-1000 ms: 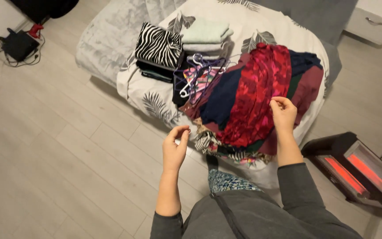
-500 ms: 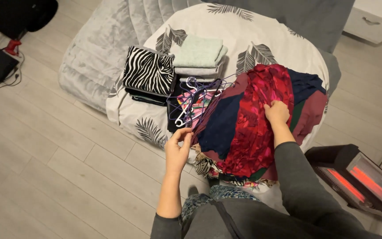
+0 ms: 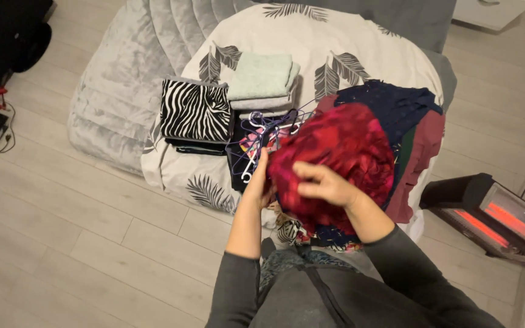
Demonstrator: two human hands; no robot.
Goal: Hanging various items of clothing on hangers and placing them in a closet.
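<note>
A red patterned garment (image 3: 341,152) is bunched up above the pile of clothes at the foot of the bed. My right hand (image 3: 326,184) grips its near side, fingers spread over the cloth. The garment's left edge is held by my left hand (image 3: 259,182), whose fingers are partly hidden behind the cloth. Under the garment lie a dark navy piece (image 3: 396,106) and a maroon piece (image 3: 420,158). A bundle of purple and white hangers (image 3: 262,130) lies just beyond my left hand.
A zebra-print folded stack (image 3: 194,112) and a mint and grey folded stack (image 3: 261,82) sit on the leaf-print duvet (image 3: 311,42). A glowing electric heater (image 3: 493,218) stands on the floor at right. A grey blanket (image 3: 116,91) hangs off the bed's left side.
Both hands have gathered the red garment, which lay flat on the pile, and lifted it into a bunch. The left hand moved up from open air to its edge.
</note>
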